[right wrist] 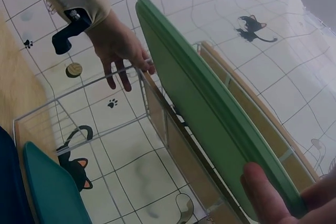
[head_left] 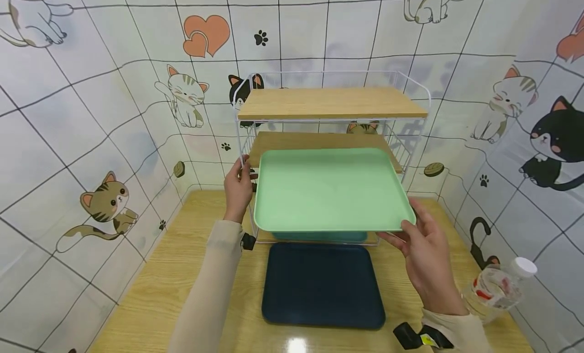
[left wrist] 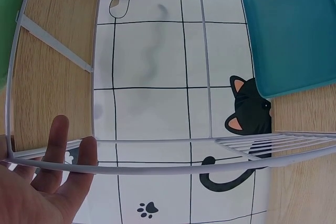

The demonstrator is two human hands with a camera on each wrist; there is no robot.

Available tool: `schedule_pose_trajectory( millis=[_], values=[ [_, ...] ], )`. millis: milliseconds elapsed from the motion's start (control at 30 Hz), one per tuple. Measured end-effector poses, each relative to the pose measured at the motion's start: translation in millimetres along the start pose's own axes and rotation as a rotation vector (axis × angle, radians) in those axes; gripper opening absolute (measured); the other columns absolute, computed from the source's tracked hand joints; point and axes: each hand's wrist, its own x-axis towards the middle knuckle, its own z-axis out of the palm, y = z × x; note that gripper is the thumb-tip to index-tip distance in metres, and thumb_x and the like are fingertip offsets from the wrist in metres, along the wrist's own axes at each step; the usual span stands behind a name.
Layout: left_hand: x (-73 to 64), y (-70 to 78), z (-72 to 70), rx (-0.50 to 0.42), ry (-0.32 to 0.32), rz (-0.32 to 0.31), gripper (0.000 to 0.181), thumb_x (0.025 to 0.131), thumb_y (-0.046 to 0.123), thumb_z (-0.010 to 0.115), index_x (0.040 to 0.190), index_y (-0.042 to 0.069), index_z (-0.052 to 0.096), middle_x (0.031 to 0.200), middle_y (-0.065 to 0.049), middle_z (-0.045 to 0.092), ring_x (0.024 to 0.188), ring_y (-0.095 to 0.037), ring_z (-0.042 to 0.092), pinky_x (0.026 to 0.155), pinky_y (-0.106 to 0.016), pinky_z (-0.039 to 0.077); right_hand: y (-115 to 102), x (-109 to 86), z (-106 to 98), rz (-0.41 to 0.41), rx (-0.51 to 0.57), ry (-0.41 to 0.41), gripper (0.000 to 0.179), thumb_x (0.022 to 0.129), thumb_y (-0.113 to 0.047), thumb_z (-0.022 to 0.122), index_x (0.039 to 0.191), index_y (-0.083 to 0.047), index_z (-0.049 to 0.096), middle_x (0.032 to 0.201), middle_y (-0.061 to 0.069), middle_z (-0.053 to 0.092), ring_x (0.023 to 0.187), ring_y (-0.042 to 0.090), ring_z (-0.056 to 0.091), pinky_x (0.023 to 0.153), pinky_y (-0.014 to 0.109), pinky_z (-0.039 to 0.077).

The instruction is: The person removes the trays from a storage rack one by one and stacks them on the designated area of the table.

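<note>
Left hand (head_left: 238, 188) gripping the rack (head_left: 330, 103), your right hand (head_left: 426, 251) sensibly pinches the likely lightweight, stiff green tray (head_left: 333, 190) by its corner.

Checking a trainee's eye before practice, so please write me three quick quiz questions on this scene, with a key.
1. True or false: the dark blue tray lies on the table in front of the rack.

2. What does the right hand hold?
a) the clear bottle
b) the green tray
c) the teal tray

3. Fill in the colour: the left hand holds the rack by its ______ wire frame.

Key: 1 true; 2 b; 3 white.
</note>
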Motion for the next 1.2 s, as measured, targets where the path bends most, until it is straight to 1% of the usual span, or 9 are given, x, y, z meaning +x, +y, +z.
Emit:
schedule_pose_trajectory(
  millis=[133,200,367,433,600,767,900,1100,1200],
  values=[
    [-1.0,1.3,-0.9,0.005,-0.008,-0.021,0.038,0.111,0.024,0.045,0.143,0.009,0.060,0.122,-0.019,0.062,0.096,-0.032,0.073,0.061,-0.017,0.052,6,-7.0,-2,-0.002,0.001,0.005,0.060,0.110,-0.003,0.038,0.165,-0.008,0.014,0.164,0.024,0.019,0.113,0.012,0.068,0.086,0.031,0.059],
    [-1.4,2.7,-0.7,0.002,-0.006,-0.022,0.038,0.111,0.023,0.045,0.143,0.009,0.060,0.124,-0.017,0.063,0.097,-0.034,0.073,0.060,-0.017,0.052,9,-10.1,-3,-0.001,0.002,0.017,0.059,0.110,-0.003,0.038,0.165,-0.009,0.016,0.163,0.024,0.021,0.114,0.012,0.068,0.086,0.032,0.060],
    [-1.3,3.4,0.1,0.004,0.002,-0.019,0.037,0.111,0.022,0.046,0.142,0.008,0.061,0.124,-0.017,0.064,0.090,-0.025,0.073,0.059,-0.017,0.052,15,-17.1,-5,0.007,0.002,0.058,0.056,0.110,-0.003,0.038,0.163,-0.009,0.021,0.156,0.017,0.033,0.112,0.016,0.069,0.085,0.033,0.060],
    [-1.4,3.3,-0.3,0.003,-0.001,-0.024,0.037,0.111,0.022,0.045,0.142,0.008,0.060,0.124,-0.017,0.064,0.090,-0.024,0.073,0.060,-0.018,0.052,17,-20.5,-5,0.015,0.007,0.072,0.057,0.110,-0.002,0.038,0.164,-0.009,0.020,0.156,0.016,0.033,0.110,0.016,0.070,0.084,0.033,0.061],
    [-1.4,2.9,-0.2,0.011,-0.008,-0.019,0.037,0.111,0.023,0.045,0.142,0.009,0.060,0.125,-0.018,0.062,0.098,-0.037,0.073,0.065,-0.022,0.055,21,-28.9,-7,0.036,0.023,0.104,0.058,0.110,-0.002,0.038,0.164,-0.010,0.019,0.158,0.016,0.030,0.109,0.015,0.070,0.083,0.033,0.061],
    [-1.1,3.2,-0.1,0.001,-0.003,-0.014,0.036,0.111,0.021,0.046,0.142,0.007,0.060,0.126,-0.021,0.062,0.102,-0.047,0.070,0.062,-0.016,0.052,26,-37.5,-8,0.047,0.021,0.140,0.060,0.109,0.000,0.038,0.165,-0.012,0.019,0.161,0.017,0.027,0.110,0.014,0.070,0.082,0.033,0.061],
    [-0.4,3.4,0.2,0.006,0.000,-0.024,0.037,0.111,0.021,0.046,0.142,0.007,0.060,0.125,-0.022,0.061,0.102,-0.045,0.071,0.059,-0.014,0.050,30,-44.6,-10,0.055,0.027,0.166,0.059,0.109,0.000,0.039,0.164,-0.012,0.022,0.160,0.015,0.030,0.109,0.014,0.070,0.081,0.034,0.061],
    [0.5,4.0,1.8,-0.005,-0.001,-0.030,0.038,0.111,0.020,0.046,0.144,0.004,0.058,0.127,-0.025,0.059,0.102,-0.045,0.071,0.057,-0.014,0.048,35,-51.8,-11,0.103,-0.003,0.207,0.061,0.110,-0.002,0.039,0.165,-0.014,0.015,0.166,0.015,0.021,0.109,0.010,0.069,0.081,0.033,0.061],
    [0.3,3.7,1.9,-0.003,-0.003,-0.028,0.039,0.111,0.020,0.045,0.145,0.004,0.057,0.130,-0.025,0.058,0.103,-0.046,0.070,0.057,-0.013,0.048,37,-54.7,-11,0.110,-0.005,0.231,0.058,0.110,-0.002,0.039,0.164,-0.013,0.021,0.164,0.016,0.026,0.109,0.011,0.070,0.082,0.034,0.061]
  ],
)
